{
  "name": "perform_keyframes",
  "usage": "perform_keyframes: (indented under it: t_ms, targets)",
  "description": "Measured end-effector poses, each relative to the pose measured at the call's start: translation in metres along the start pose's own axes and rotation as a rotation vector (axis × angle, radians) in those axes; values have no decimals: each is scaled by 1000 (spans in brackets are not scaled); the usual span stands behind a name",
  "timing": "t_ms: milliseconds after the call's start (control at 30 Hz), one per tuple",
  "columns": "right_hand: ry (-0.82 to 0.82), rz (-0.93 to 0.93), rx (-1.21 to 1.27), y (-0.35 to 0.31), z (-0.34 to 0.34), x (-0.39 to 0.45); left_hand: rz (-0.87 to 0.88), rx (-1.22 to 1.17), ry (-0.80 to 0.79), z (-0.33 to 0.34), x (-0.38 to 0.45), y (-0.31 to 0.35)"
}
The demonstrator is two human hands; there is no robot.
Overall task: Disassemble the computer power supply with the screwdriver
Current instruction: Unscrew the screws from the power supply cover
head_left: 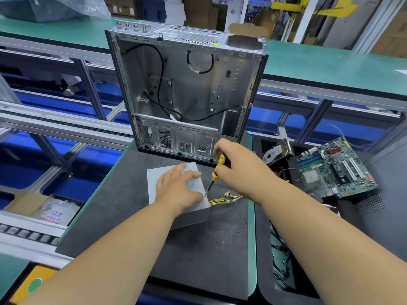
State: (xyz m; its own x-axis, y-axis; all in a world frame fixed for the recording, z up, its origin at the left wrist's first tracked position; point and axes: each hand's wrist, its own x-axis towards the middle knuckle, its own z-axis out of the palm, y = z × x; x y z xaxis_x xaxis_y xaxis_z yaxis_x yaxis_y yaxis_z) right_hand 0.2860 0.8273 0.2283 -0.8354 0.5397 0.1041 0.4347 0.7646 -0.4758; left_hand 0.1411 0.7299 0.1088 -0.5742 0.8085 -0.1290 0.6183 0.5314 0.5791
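Left hand (179, 190) presses power supply (154, 181); right hand (237, 166) grips screwdriver (214, 175).

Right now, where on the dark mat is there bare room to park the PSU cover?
Bare dark mat in front of the power supply, toward the near edge, and left of it up to the green edge. Crowded: the right side, with the cable bundle and the right hand with screwdriver; behind, the computer case.
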Motion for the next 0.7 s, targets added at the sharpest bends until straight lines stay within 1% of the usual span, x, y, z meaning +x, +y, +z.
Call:
perform_keyframes:
  t_ms: [100, 167, 267, 300, 367, 433, 500, 633, 700]
  targets:
    - [35, -5, -91, 2, -3, -3, 20, -1, 13, 0, -2, 0]
    - [129, 21, -65, 6, -6, -5, 44, -10, 34, 1, -6, 1]
    - [332, 138, 102, 20, -15, -13, 129, -16, 78, 0, -10, 3]
    - [388, 176, 168, 25, -17, -17, 178, 1, 91, -2, -10, 3]
    - [454, 248, 299, 35, -17, -25, 319, 115, 101, -7, -7, 4]
    - [468, 300, 414, 41, -15, -33, 464, 276, 70, -12, -3, 9]
    - [466, 329, 470, 45, -10, -38, 576, 421, 35, -15, 2, 15]
    - [472, 354, 471, 47, -3, -44, 767, 612, -7, -18, 7, 18]
    - [468, 364, 434, 47, -1, -45, 810, 651, -12, -17, 7, 16]
